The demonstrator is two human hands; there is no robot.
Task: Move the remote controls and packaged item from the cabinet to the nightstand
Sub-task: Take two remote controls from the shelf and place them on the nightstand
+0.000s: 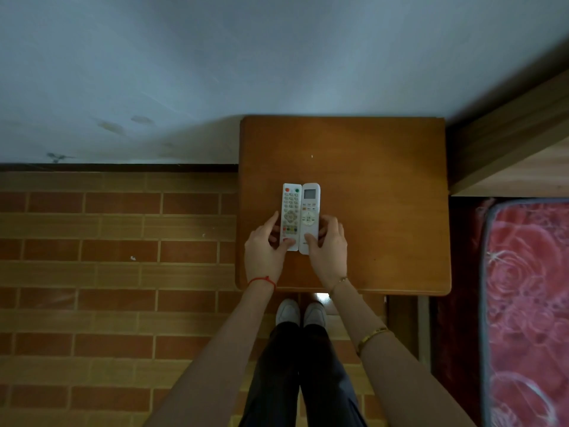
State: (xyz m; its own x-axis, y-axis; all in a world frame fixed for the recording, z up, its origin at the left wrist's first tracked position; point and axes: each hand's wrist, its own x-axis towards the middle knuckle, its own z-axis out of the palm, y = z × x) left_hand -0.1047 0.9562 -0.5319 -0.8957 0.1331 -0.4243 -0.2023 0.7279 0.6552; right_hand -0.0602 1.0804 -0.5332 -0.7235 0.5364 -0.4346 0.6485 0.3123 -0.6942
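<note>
Two white remotes lie side by side, long edges touching, on the wooden nightstand (385, 180), toward its front-left part. The TV remote (290, 215), with many small buttons, is on the left; the air-conditioner remote (310, 215), with a small screen at its far end, is on the right. Both point away from you, near ends roughly level.

Your left hand (266, 251) holds the near end of the TV remote: thumb on its face, fingers curled along its outer edge. Your right hand (329, 251) holds the air-conditioner remote the same way, thumb on top, fingers round the right edge. Whether the remotes already rest fully on the wood or hang just above it cannot be told from this view.

Step in hand, by my reading: setting the pair down.
- Lower the near ends flat before letting go, so neither remote rocks or slides.
- Open both hands outward, away from the seam, to keep the pair aligned.
- Leave bare wood to the right and behind for the packaged item, which is not in view.

Surroundings: tiled floor (107, 257) to the left, wall (184, 72) behind, bed (529, 303) with a red flowered cover to the right.
</note>
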